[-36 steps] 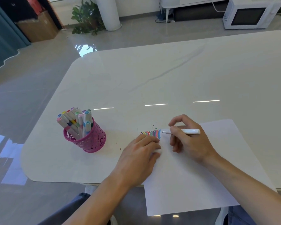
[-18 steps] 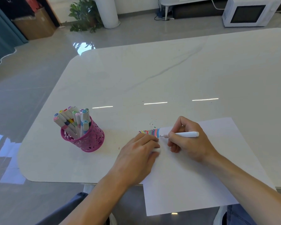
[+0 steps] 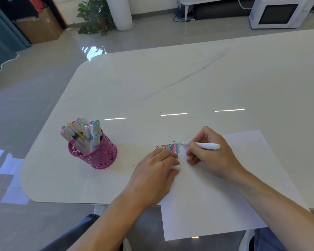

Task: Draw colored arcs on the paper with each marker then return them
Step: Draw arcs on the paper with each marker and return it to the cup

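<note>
One marker [image 3: 205,146], one cap [image 3: 176,167], one paper [image 3: 216,205].

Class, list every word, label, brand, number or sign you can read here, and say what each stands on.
No text can be read anywhere.
Markers in the pink cup: any print is too small.
Cardboard box: any print is too blurred.
Paper: only coloured arcs, no writing.

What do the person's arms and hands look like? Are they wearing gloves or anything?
No gloves. The left hand and the right hand are bare, with no rings, watch or bracelets that I can see. Both forearms are bare too, with no sleeves in view. Only blue-grey trousers show at the bottom edge.
</note>
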{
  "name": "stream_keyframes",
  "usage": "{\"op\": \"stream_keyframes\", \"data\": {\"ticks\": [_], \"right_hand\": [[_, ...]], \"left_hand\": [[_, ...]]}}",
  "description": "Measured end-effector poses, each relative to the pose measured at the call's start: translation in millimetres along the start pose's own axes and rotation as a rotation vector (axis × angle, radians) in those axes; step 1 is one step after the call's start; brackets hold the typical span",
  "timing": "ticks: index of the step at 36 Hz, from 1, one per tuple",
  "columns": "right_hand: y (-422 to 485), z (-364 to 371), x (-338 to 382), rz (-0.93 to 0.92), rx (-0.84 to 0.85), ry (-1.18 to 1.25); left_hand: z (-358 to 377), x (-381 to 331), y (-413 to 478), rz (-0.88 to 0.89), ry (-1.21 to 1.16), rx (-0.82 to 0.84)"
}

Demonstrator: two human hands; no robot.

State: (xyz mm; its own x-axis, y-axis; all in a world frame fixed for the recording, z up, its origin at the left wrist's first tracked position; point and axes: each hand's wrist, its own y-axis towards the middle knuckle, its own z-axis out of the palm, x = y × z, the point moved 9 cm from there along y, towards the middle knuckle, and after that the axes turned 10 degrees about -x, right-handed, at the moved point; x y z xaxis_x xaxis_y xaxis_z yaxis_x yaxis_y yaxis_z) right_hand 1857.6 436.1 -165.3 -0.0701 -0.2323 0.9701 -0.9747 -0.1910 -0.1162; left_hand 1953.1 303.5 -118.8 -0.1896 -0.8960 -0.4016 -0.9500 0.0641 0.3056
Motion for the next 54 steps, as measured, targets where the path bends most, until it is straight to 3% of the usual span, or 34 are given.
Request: {"op": "stream_keyframes", "data": {"ticks": [13, 18, 25, 34, 39, 44, 54], "right_hand": [[-1, -2, 0, 0.001, -0.019, 0.003], [-3, -6, 8, 0.009, -0.037, 0.146], [-7, -17, 20, -0.045, -0.101, 0.162], [-29, -24, 43, -0.033, -0.045, 0.216], [-43, -23, 51, -0.039, -0.015, 0.184], [-50, -21, 47, -0.034, -0.016, 0.118], [-47, -21, 46, -0.011, -0.019, 0.11]], "left_hand": [[0, 1, 0, -0.026, 0.007, 0.027], [0, 3, 1, -0.037, 0.011, 0.031], [-11, 12, 2, -0.162, -0.082, -0.029], [-19, 34, -6, -0.52, -0.365, -0.125], [-3, 33, -18, -0.748, -0.76, -0.098], [8, 23, -29, -0.783, -0.908, -0.044], [15, 21, -28, -0.791, -0.969, -0.031]]}}
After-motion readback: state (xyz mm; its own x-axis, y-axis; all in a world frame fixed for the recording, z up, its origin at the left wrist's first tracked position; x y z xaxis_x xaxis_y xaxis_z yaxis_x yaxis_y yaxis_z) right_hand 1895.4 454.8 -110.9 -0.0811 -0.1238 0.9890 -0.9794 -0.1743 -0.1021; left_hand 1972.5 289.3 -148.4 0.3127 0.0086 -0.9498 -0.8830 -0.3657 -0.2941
